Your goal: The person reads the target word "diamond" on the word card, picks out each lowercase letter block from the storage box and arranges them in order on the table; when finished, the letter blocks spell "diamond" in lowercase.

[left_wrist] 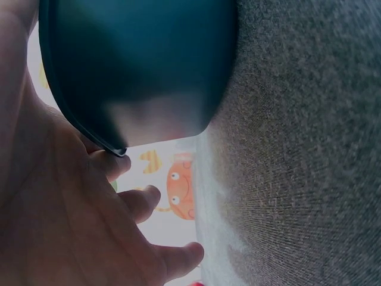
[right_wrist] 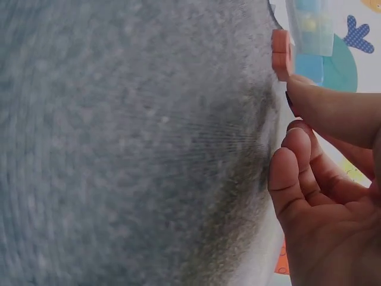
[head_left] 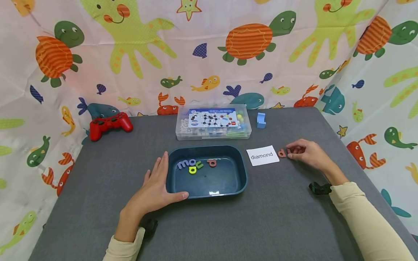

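Cream sleeves (head_left: 369, 223) come in at lower left and lower right of the head frame, over a grey tabletop (head_left: 88, 192). Left hand (head_left: 156, 189): fingers extended, grasping nothing; it lies against the left side of a dark blue tray (head_left: 225, 181), thumb along the near edge. Tray sits at frame centre. Contents: purple m (head_left: 183, 165), blue-violet o (head_left: 192, 162), green letter (head_left: 199, 164), yellow letter (head_left: 193, 170) and red letter (head_left: 212, 163), all toward the far side.

Right hand (head_left: 306, 154), right of centre: thumb and fingertips pinch a small piece (right_wrist: 291, 106), mostly hidden; shape cannot be told. Another reddish letter (head_left: 282, 154) lies between this hand and a white card (head_left: 261, 161) printed "diamond", right of the tray.

Upper centre: clear lidded box (head_left: 213, 132), light blue block (head_left: 261, 120) just to its right. Upper left: red game controller (head_left: 111, 125). Sea-animal curtain (head_left: 196, 32) fills the top.
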Tool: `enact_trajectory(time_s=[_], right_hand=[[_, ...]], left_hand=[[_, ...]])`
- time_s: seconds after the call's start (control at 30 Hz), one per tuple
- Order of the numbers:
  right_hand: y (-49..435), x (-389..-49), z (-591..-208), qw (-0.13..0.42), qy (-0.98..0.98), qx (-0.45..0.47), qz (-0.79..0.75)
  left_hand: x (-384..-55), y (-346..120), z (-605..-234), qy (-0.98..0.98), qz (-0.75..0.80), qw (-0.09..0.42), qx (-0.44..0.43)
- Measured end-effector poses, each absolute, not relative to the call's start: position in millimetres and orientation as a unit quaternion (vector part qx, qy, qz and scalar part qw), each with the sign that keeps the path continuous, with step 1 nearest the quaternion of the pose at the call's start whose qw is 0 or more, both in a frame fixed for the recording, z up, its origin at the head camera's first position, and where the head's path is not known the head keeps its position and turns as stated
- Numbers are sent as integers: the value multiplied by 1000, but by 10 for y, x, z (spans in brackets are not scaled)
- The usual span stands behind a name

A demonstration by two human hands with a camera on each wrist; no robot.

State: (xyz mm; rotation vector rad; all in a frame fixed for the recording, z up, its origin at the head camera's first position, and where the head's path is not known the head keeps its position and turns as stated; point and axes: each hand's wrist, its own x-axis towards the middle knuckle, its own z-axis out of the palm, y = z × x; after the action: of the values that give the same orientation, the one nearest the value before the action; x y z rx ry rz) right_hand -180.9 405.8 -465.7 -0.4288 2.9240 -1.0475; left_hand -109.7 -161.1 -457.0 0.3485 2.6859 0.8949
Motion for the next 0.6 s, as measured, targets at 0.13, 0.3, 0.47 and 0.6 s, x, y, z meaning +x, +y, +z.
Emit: enact_trajectory(time_s=[0.13,0.3,0.47,0.6], right_hand=[[4070,-1821,-4686,26,932,-133,-335],[4070,-1817,-4686,41,931,-128,-340],[4062,-1801,-4668,48,929,-127,-345],[4063,-1808,-4668,50,928,-136,-344]], left_hand=[[-1090,-1607,-4570,930,314,145,122],[-1086,-1600,-4565,930,315,147,121],[-1089,-1611,-4557,930,314,145,123],[-1091,-1620,-4550,931,312,145,124]])
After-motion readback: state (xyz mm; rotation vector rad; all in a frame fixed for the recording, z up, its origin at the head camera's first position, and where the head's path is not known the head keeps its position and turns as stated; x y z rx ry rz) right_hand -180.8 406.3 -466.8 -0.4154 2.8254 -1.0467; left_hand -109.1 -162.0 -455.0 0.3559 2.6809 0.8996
